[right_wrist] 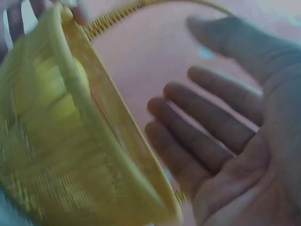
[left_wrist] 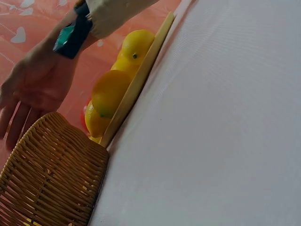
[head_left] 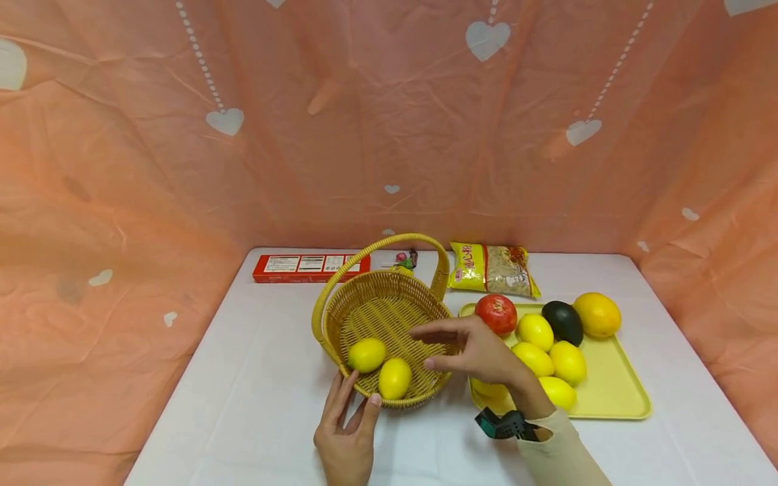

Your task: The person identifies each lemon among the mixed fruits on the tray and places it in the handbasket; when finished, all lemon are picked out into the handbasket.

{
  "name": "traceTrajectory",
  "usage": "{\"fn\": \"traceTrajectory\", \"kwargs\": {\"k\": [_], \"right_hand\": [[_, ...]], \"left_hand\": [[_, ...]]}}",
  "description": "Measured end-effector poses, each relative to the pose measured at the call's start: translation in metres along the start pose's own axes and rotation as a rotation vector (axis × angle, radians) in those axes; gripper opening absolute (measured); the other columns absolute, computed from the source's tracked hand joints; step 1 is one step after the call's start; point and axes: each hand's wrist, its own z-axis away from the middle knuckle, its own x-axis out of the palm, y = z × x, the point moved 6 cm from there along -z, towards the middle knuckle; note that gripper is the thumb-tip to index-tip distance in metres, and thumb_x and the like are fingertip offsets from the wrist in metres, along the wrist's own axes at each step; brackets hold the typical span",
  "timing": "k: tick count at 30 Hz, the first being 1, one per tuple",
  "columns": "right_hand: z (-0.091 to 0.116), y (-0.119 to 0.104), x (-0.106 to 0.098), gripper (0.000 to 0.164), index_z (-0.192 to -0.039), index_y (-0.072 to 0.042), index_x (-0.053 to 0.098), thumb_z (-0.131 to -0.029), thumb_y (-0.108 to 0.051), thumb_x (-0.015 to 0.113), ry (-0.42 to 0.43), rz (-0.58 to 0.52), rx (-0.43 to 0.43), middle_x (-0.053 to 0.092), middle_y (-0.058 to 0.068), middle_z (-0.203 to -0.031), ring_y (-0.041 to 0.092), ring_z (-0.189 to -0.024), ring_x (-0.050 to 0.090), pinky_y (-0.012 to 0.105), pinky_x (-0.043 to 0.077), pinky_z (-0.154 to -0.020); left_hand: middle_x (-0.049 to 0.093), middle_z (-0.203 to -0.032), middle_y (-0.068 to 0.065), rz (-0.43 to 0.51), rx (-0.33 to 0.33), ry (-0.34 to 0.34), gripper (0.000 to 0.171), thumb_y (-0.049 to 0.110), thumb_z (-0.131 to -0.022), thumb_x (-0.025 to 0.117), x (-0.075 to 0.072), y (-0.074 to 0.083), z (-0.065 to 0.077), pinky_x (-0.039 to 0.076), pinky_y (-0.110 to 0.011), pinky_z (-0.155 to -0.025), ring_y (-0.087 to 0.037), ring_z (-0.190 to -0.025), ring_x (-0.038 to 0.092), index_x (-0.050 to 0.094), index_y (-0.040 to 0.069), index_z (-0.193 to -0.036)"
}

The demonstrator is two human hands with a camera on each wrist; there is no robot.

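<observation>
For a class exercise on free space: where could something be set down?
Bare: white tablecloth left of the wicker basket, in front of the red box; the near right of the yellow tray, beside its lemons. Crowded: the tray's left side, with lemons and pomegranate.

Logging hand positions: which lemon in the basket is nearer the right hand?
The lower right lemon inside the basket in the head view; the other lemon lies farther left, farther from the right hand.

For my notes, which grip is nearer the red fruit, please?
Right: the right grip is front-left of the red fruit; the left grip is farther left, at the basket.
</observation>
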Motion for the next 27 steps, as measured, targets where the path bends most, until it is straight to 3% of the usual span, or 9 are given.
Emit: {"fn": "traceTrajectory", "kwargs": {"k": [5,9,13,23,27], "right_hand": [[0.036,0.012,-0.040,0.043,-0.143,0.004,0.069,-0.100,0.007,0.073,0.067,-0.108,-0.033,0.072,0.021,-0.143,0.023,-0.132,0.071,0.041,0.061,-0.112],[0.073,0.017,-0.070,0.043,-0.141,0.014,0.064,-0.098,0.019,0.064,0.149,-0.144,-0.051,0.075,0.010,-0.142,0.019,-0.131,0.072,0.035,0.061,-0.109],[0.111,0.021,-0.097,0.044,-0.142,0.018,0.060,-0.098,0.024,0.058,0.236,-0.115,-0.029,0.076,0.002,-0.141,0.016,-0.129,0.073,0.027,0.061,-0.107],[0.194,0.032,-0.146,0.041,-0.141,0.019,0.060,-0.100,0.024,0.057,0.436,-0.005,0.098,0.079,-0.003,-0.136,0.008,-0.121,0.075,0.017,0.061,-0.100],[0.213,0.043,-0.157,0.041,-0.143,0.013,0.063,-0.102,0.011,0.068,0.507,0.131,0.282,0.078,-0.018,-0.131,-0.004,-0.117,0.072,0.012,0.061,-0.091]], "left_hand": [[0.049,-0.165,-0.028,0.008,0.008,-0.011,0.048,0.003,-0.095,0.086,0.000,0.002,0.000,0.061,-0.025,-0.099,-0.044,-0.145,0.055,0.074,0.004,-0.141],[0.048,-0.164,-0.030,0.006,0.007,-0.012,0.049,0.004,-0.094,0.087,0.000,0.001,0.000,0.062,-0.026,-0.099,-0.042,-0.144,0.056,0.074,0.005,-0.141],[0.050,-0.165,-0.024,0.002,-0.005,-0.001,0.048,0.005,-0.094,0.088,0.000,0.002,0.000,0.061,-0.024,-0.098,-0.039,-0.144,0.057,0.075,0.006,-0.140],[0.050,-0.165,-0.024,0.006,0.003,0.000,0.046,0.008,-0.094,0.088,0.000,0.002,0.000,0.061,-0.026,-0.098,-0.043,-0.145,0.055,0.076,0.007,-0.139],[0.051,-0.165,-0.024,0.002,0.011,0.005,0.046,0.007,-0.094,0.088,-0.001,0.001,0.000,0.061,-0.024,-0.097,-0.044,-0.144,0.055,0.076,0.008,-0.139]]}}
